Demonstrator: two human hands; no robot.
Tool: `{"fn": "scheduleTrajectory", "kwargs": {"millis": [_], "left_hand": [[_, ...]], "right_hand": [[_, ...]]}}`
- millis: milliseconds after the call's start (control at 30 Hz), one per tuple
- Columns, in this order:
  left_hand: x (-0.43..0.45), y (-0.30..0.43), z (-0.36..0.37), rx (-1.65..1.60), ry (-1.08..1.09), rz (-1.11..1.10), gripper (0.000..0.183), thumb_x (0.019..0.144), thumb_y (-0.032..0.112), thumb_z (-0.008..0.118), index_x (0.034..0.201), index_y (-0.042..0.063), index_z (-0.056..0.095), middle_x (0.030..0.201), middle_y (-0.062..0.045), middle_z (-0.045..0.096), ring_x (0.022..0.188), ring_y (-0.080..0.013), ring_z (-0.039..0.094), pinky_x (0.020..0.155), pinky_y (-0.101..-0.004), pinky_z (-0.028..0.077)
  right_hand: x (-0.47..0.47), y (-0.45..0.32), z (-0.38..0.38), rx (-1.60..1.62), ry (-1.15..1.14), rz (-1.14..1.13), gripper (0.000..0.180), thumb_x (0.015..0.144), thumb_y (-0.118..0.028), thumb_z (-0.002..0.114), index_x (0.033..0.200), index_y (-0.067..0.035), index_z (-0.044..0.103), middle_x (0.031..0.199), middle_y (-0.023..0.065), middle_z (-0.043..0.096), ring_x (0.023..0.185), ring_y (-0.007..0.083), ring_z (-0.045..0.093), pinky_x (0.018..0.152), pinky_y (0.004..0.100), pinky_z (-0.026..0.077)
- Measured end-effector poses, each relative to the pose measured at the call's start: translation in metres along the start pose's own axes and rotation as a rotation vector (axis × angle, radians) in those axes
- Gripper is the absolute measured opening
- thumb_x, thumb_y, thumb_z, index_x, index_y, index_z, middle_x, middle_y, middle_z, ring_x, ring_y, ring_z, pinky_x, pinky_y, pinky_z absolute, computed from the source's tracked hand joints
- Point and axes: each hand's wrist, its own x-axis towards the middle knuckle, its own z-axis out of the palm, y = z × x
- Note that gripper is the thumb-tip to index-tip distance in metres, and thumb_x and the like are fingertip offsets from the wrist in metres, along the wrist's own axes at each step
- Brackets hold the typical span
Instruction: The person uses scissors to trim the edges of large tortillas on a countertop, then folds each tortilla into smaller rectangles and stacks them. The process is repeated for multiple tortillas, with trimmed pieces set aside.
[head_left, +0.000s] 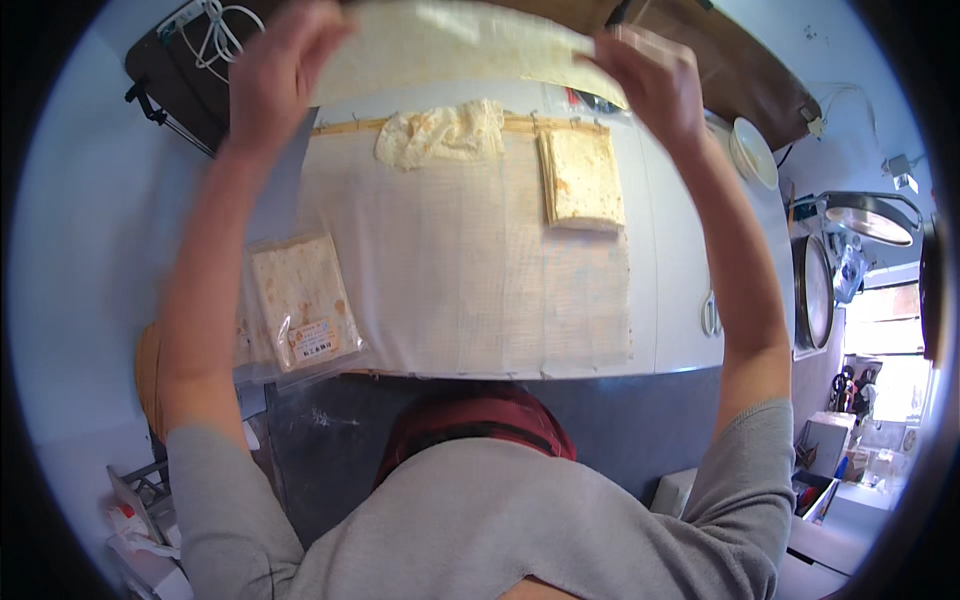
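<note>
My left hand (279, 79) and my right hand (654, 84) are raised at the top of the view, blurred by motion. Between them they hold up a wide, thin, pale yellow sheet (450, 56) by its two sides; whether it is flatbread or cloth is unclear. Beneath lies a cream cloth (450, 262) spread over the white table. A folded stack of flatbread (586, 180) rests on its right part. Against the far edge sits a crumpled cream piece (442, 136). At the left, flatbread in a clear plastic bag (296, 281) bears a printed label.
White-handled scissors (709, 313) lie at the table's right side, partly behind my forearm. A white bowl (752, 154) stands at the far right. A power strip with white cable (221, 34) is at the back left. Round pans (814, 292) are off to the right.
</note>
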Motion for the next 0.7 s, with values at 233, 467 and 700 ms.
{"fn": "scheduleTrajectory", "kwargs": {"millis": [233, 467, 700], "left_hand": [[-0.225, 0.183, -0.009, -0.403, -0.640, -0.138, 0.031, 0.081, 0.002, 0.067, 0.111, 0.005, 0.074, 0.102, -0.010, 0.070, 0.095, -0.0296, 0.071, 0.081, -0.0385, 0.060], [-0.276, 0.267, -0.037, -0.624, -0.864, -0.295, 0.015, 0.081, 0.008, 0.067, 0.096, 0.008, 0.071, 0.098, -0.007, 0.068, 0.093, -0.0261, 0.068, 0.078, -0.0379, 0.057], [-0.247, 0.247, -0.018, -0.738, -0.844, -0.683, 0.012, 0.092, 0.007, 0.069, 0.103, 0.007, 0.072, 0.097, -0.008, 0.071, 0.091, -0.0266, 0.070, 0.079, -0.0398, 0.057]], "right_hand": [[-0.271, -0.149, 0.039, 0.103, -0.563, 0.117, 0.033, 0.090, -0.014, 0.066, 0.122, -0.009, 0.072, 0.114, 0.0062, 0.065, 0.107, 0.0247, 0.064, 0.098, 0.0396, 0.053], [-0.373, -0.252, 0.027, 0.239, -0.604, 0.424, 0.039, 0.091, -0.011, 0.065, 0.130, -0.008, 0.071, 0.142, 0.0105, 0.066, 0.133, 0.0305, 0.062, 0.114, 0.0467, 0.050], [-0.352, -0.249, 0.012, 0.404, -0.416, 0.762, 0.025, 0.086, -0.002, 0.076, 0.110, -0.005, 0.076, 0.109, 0.0106, 0.075, 0.105, 0.0294, 0.071, 0.092, 0.0419, 0.057]]}}
